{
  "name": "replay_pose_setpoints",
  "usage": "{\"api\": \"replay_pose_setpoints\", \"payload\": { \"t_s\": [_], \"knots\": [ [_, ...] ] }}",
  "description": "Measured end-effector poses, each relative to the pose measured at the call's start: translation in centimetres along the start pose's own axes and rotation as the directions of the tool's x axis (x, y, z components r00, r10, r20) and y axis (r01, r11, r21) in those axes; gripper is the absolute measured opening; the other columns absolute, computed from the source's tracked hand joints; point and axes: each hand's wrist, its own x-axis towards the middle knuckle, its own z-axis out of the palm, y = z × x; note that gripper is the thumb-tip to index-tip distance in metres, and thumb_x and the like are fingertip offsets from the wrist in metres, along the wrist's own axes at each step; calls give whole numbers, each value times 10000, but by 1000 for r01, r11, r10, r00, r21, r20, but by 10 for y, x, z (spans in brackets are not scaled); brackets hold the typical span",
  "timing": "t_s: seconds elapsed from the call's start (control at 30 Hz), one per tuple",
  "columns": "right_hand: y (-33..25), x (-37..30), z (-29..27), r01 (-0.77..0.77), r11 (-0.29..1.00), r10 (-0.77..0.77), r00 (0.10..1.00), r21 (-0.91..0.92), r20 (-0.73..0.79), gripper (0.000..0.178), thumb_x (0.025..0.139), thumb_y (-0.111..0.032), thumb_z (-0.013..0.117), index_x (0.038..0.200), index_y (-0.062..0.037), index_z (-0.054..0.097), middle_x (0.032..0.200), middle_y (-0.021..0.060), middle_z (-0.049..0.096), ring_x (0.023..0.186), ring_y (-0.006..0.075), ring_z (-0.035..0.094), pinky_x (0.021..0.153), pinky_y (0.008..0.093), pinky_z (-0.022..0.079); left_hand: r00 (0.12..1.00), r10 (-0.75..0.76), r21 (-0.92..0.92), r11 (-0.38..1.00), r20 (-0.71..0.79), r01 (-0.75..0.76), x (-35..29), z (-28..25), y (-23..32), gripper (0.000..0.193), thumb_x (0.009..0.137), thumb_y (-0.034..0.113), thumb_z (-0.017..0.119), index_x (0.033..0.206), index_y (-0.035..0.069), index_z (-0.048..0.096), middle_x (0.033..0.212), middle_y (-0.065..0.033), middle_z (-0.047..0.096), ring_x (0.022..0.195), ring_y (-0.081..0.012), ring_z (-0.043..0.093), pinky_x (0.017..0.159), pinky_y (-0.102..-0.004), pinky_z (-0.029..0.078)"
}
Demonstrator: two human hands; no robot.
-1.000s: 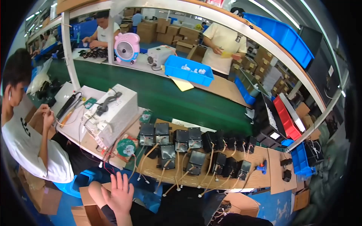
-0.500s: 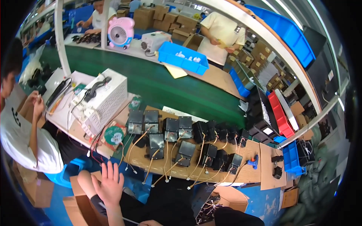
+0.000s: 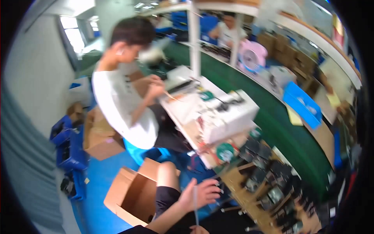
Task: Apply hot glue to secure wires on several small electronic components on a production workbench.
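My left hand (image 3: pixel 199 195) is open, fingers spread toward the black boxes on the bench. A thin pale strip (image 3: pixel 196 210) rises from the lower edge and crosses in front of its palm. Only part of my right hand (image 3: pixel 199 229) shows at the bottom, its fingers closed at the lower end of that strip. To the right, several black box-shaped units (image 3: pixel 275 195) with cables lie on a cardboard-covered bench (image 3: pixel 238 186). Loose cable ends with small white connectors hang over its near edge, close to my left fingertips. The picture is blurred by motion.
An open cardboard box (image 3: pixel 134 195) stands on the blue floor by my leg. Left of the bench, a person in white (image 3: pixel 120 97) sits working with both hands at a table. A white case (image 3: pixel 230 117) and a round green part (image 3: pixel 226 152) lie nearby, beside the green conveyor (image 3: pixel 272 113).
The view has swung left, so the bench now sits at the lower right. My left hand, palm facing up before, has turned with fingers pointing right. The pale strip now stands upright before it.
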Motion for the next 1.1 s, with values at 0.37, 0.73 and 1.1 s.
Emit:
{"api": "replay_pose_setpoints", "payload": {
  "t_s": [0.37,0.73,1.1],
  "knots": [
    [-83,75,12,70,922,-178,950,381,257,169,1007,-148,497,1023,3,572,604,-25,393,497,68,318,444,208,270,809,489,620,535,327,-574,-36,103,5,594,1030,523,340,1053,-14,591,592,-17,440,493,-125,337,515,-251,303],
    [-89,87,-41,255,909,-337,914,330,224,182,970,-101,481,1037,32,585,617,14,440,511,98,355,477,237,328,770,635,447,675,54,-588,-22,89,-45,637,1041,520,274,815,14,588,533,43,295,453,-92,192,475,-258,196],
    [-76,93,-56,266,757,-648,430,597,629,222,984,-134,466,873,-1,604,637,67,503,539,155,427,542,283,383,820,548,577,622,162,-530,-34,39,-90,757,1014,590,244,769,-21,620,611,-78,552,476,-140,357,468,-237,280]
  ]
}}
